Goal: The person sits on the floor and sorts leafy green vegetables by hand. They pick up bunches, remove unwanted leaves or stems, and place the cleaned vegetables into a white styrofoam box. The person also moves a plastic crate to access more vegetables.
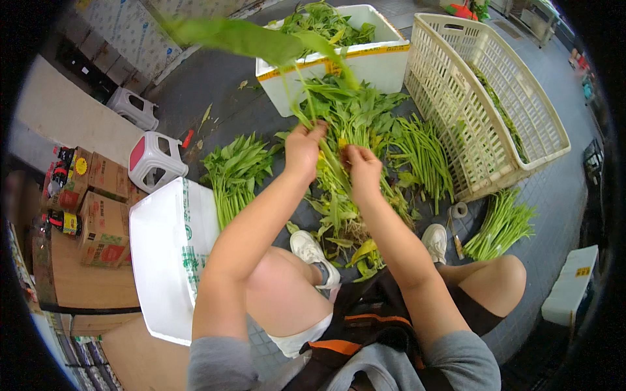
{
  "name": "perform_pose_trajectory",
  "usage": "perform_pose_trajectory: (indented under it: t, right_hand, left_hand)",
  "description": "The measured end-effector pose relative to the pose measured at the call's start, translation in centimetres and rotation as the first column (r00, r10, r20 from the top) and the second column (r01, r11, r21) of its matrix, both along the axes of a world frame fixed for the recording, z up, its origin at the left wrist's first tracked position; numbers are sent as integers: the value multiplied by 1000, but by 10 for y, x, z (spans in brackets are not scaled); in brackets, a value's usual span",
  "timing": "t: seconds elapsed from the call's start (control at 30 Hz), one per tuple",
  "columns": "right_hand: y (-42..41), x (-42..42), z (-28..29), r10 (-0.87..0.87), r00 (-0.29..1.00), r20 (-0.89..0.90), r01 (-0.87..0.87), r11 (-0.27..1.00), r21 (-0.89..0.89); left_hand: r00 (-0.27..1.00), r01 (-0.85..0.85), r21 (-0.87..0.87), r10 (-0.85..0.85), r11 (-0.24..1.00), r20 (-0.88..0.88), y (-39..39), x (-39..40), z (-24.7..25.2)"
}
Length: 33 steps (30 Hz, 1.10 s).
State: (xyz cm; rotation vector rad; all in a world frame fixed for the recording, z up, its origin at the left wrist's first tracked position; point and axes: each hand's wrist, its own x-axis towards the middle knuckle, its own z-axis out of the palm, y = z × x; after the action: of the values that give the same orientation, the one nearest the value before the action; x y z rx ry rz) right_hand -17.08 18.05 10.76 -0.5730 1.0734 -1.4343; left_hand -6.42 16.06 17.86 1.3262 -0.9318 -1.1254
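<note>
My left hand (302,150) grips a long green leafy stem (333,163), whose broad blurred leaves (239,41) rise toward the camera. Close beside that stem, my right hand (364,168) has its fingers pinched together at a small yellow leaf (342,142). Below and beyond both hands lies a loose heap of leafy greens (359,107) on the dark tiled floor. Yellowed leaves (364,250) and rootlets (356,229) are scattered at the near end of the heap, between my shoes.
A white foam box (337,58) of greens stands ahead, beside a cream plastic crate (469,112). Bundles of greens lie left (239,171), right (425,156) and far right (501,225). Near my right shoe are a twine roll (458,210) and a handled tool (457,242). Left stands another foam box (166,264).
</note>
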Motion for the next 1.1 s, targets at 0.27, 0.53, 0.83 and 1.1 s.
perform_pose_trajectory:
  t: [0.27,0.53,0.83,1.1]
  right_hand:
    - [-9,-34,-24,-258,427,-867,-243,891,-384]
    - [1,25,10,207,510,-835,-576,803,-152]
    - [31,8,-11,323,570,-755,-613,779,-130]
    - [19,18,-20,184,450,-874,-465,884,-53]
  left_hand:
    - [969,118,45,-104,992,-226,-15,40,-12]
    - [918,-1,-236,-93,972,-386,-26,49,-1]
    - [877,-110,-222,-11,969,-480,-39,88,1]
    - [880,-43,-88,-4,995,-475,-30,73,-6]
